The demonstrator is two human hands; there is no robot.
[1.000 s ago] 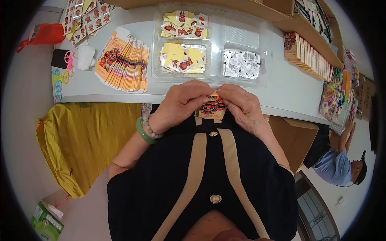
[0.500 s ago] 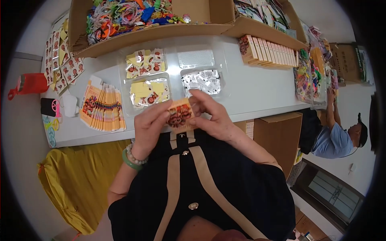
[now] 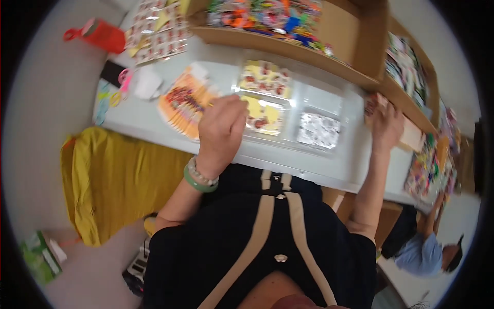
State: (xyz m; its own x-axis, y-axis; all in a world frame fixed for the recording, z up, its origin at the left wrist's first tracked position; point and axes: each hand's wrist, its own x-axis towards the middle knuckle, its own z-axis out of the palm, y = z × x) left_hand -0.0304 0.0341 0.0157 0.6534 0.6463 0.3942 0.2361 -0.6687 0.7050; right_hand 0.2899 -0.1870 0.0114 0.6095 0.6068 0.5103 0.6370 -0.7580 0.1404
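Observation:
My right hand (image 3: 387, 125) is at the right end of the table, its fingers closed round a small box (image 3: 376, 104) at the near end of the row of boxes. Over the table, between a fan of flat orange cartons (image 3: 184, 100) and a clear divided tray (image 3: 247, 138), hovers my left hand (image 3: 223, 129). Its fingers curl downward and are blurred, so whether they hold anything is hidden. Inside the tray are yellow-backed picture stickers (image 3: 266, 78), more of them (image 3: 263, 116) in the nearer compartment, and black-and-white printed packets (image 3: 319, 131).
Along the back stand cardboard boxes (image 3: 288, 38) of colourful trinkets and of packets (image 3: 404, 72). Sticker sheets (image 3: 159, 36), a red container (image 3: 103, 35) and pink-handled scissors (image 3: 125, 80) lie left. A yellow cloth (image 3: 118, 175) hangs below. Another person (image 3: 419, 252) is at the right.
The small orange box held between both hands has left my lap area. My right hand has reached right to the box row; my left has moved up toward the fanned cartons. The view has turned.

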